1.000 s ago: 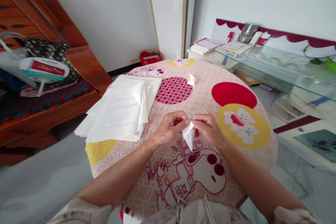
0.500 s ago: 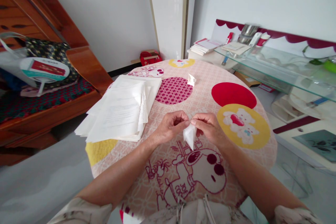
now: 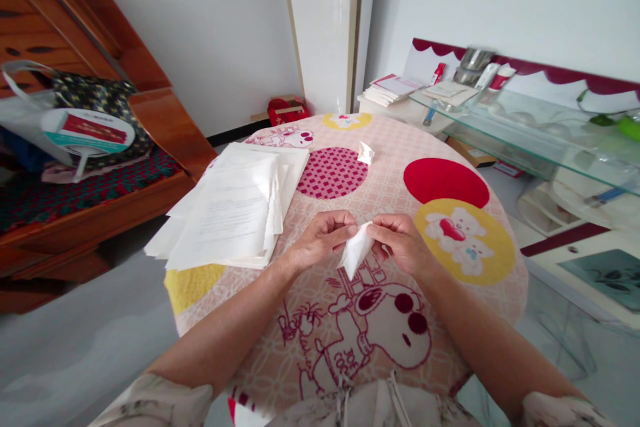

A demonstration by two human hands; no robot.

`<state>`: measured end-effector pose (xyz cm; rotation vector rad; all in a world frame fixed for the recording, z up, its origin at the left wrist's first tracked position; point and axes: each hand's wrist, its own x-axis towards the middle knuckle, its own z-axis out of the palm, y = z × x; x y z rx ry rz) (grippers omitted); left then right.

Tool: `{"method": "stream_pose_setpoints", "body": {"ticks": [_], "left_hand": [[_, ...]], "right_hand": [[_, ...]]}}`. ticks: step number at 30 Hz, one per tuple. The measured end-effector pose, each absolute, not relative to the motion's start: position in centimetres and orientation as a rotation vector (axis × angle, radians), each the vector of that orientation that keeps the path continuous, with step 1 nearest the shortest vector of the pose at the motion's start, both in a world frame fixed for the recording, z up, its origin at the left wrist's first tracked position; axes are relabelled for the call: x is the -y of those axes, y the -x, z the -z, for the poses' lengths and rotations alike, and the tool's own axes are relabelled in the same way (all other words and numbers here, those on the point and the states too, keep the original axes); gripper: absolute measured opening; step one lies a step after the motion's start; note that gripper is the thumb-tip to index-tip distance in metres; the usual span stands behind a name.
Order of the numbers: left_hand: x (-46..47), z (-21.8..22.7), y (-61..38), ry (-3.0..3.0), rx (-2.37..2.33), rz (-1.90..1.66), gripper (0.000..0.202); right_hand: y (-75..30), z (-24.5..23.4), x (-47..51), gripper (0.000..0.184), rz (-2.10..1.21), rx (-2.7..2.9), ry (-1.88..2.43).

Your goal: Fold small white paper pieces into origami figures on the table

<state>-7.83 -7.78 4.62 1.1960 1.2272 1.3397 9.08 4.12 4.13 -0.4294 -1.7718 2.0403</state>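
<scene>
A small folded piece of white paper (image 3: 356, 252) is pinched between my two hands above the near part of the table. My left hand (image 3: 327, 237) grips its upper left edge between thumb and forefinger. On the other side, my right hand (image 3: 400, 240) holds the upper right corner with thumb and fingers, and the paper's pointed end hangs down toward me. Farther back on the tablecloth (image 3: 385, 193) stands another small folded paper piece (image 3: 365, 153). To the left of my hands lies a loose stack of printed paper sheets (image 3: 220, 213), some with curled or torn right edges.
A wooden bench (image 3: 165, 127) with a bag and a hand fan (image 3: 87, 131) stands at the left. On the right is a glass shelf (image 3: 540, 127) holding cups and metal containers, with a pile of booklets (image 3: 393, 88) beside it. A tall white cabinet-like unit (image 3: 323, 27) stands behind.
Between my hands, the folded paper has turned, its lower point swinging left and more of its face showing. My fingers have moved slightly apart. The stack and other folded piece stay put.
</scene>
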Motion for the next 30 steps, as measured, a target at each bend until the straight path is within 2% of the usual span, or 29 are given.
{"method": "stream_pose_setpoints", "body": {"ticks": [8, 14, 23, 27, 30], "left_hand": [[7.5, -4.2, 8.7, -1.124, -1.132, -1.344, 0.037], [7.3, -3.8, 9.2, -0.793, -0.98, -1.548, 0.03], [6.9, -3.6, 9.0, -0.447, -0.851, -1.583, 0.017], [7.0, -3.6, 8.9, -0.366, -0.751, -1.623, 0.019], [7.3, -3.9, 9.0, -0.443, -0.686, -1.657, 0.028]], "right_hand": [[-8.8, -3.6, -5.9, 0.035, -2.233, 1.362, 0.37], [-9.0, -3.7, -5.6, 0.032, -2.272, 1.393, 0.307], [-8.9, -3.8, -5.0, 0.028, -2.219, 1.397, 0.349], [-8.8, -3.3, -5.3, 0.029, -2.172, 1.332, 0.412], [-8.7, -3.2, -5.5, 0.026, -2.208, 1.313, 0.374]]}}
